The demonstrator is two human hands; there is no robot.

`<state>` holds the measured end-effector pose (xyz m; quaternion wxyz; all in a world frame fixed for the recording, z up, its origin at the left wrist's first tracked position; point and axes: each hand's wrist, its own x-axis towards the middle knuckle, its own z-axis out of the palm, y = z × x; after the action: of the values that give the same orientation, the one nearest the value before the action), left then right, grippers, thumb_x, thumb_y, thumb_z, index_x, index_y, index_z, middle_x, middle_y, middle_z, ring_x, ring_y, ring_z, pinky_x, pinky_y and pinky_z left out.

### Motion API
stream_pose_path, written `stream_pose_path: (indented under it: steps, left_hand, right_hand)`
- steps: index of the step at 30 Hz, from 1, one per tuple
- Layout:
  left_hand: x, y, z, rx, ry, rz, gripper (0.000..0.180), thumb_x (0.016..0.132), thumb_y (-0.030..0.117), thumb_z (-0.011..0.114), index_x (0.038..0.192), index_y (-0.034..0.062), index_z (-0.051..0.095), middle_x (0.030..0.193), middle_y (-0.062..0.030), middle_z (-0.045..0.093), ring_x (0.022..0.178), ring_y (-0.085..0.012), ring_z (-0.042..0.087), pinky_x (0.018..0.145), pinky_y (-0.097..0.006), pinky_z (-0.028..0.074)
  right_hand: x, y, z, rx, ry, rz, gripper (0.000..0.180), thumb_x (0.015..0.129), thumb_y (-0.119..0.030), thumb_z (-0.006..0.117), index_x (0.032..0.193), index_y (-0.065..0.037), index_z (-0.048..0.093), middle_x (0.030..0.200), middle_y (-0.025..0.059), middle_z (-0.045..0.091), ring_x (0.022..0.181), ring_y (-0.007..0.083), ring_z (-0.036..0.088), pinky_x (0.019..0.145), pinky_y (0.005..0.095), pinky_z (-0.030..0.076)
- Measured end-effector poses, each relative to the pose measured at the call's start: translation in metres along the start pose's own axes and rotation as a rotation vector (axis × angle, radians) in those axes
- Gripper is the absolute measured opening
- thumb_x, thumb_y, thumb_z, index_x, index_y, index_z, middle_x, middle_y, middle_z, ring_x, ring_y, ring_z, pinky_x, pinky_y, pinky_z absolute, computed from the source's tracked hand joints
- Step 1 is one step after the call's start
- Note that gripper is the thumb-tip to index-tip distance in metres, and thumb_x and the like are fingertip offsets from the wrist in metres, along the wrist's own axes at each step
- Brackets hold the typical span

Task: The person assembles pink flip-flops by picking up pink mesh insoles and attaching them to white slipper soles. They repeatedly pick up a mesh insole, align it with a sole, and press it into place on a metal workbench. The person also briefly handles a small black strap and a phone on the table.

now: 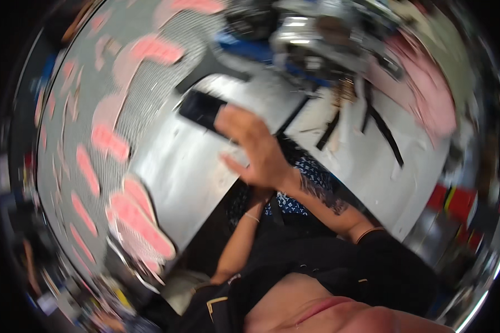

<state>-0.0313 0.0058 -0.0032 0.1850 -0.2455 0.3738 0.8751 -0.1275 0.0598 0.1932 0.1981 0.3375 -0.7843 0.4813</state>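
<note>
The whole picture is tilted and smeared by motion. My right hand (254, 149), on a tattooed forearm coming from the lower right, reaches out over a white table (183, 166). Its fingertips lie on the near end of a black flat rectangular object (200, 107), and the thumb is spread away from it. The blur hides whether the hand grips the object. My left forearm (241, 233), with a thin bracelet, rises from below. Its hand is hidden behind my right wrist, over blue patterned cloth (300, 202).
Grey fabric with pink patches (94, 139) covers the left side. Black straps (383, 133) lie on the white table at the right. A blurred metal machine (305, 39) stands at the back, with pink cloth (428, 94) to its right.
</note>
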Motion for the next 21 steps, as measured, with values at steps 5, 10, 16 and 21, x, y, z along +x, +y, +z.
stream_pose_path:
  steps: [5,10,16,21]
  left_hand:
    - [0.013,-0.015,-0.011,0.071,-0.205,0.01,0.017,0.093,0.025,0.058,0.099,0.0103,0.06,0.076,0.0009,0.058,0.065,-0.008,0.053,0.057,-0.024,0.042]
    - [0.003,-0.019,-0.012,0.3,-0.077,0.029,0.025,0.096,0.026,0.052,0.074,0.0128,0.053,0.058,0.0039,0.039,0.051,-0.0093,0.04,0.052,-0.024,0.035]
    - [0.007,-0.012,-0.003,-0.093,-0.232,-0.183,0.029,0.096,0.034,0.051,0.082,0.0101,0.058,0.059,0.0006,0.045,0.054,-0.0122,0.043,0.051,-0.026,0.035]
    - [0.001,-0.009,0.004,-0.004,-0.174,-0.141,0.029,0.095,0.035,0.051,0.091,0.0065,0.059,0.061,-0.0019,0.046,0.056,-0.0141,0.044,0.053,-0.029,0.037]
  right_hand:
    - [-0.053,-0.012,-0.118,-0.13,0.001,0.067,0.049,0.07,-0.001,0.072,0.116,-0.005,0.059,0.124,0.0123,0.056,0.117,0.0313,0.052,0.096,0.0418,0.045]
    - [-0.073,0.061,-0.261,-0.938,0.223,0.343,0.047,0.079,-0.011,0.066,0.124,-0.004,0.053,0.13,0.0127,0.05,0.121,0.0321,0.046,0.103,0.0398,0.037]
    - [-0.115,0.169,-0.376,-1.595,0.16,0.366,0.032,0.087,-0.02,0.06,0.116,-0.006,0.059,0.124,0.0097,0.056,0.118,0.0282,0.049,0.097,0.0382,0.04]
    - [-0.106,0.179,-0.374,-1.541,0.233,0.266,0.014,0.082,-0.017,0.062,0.089,-0.005,0.061,0.096,0.005,0.063,0.097,0.0251,0.056,0.085,0.0367,0.043]
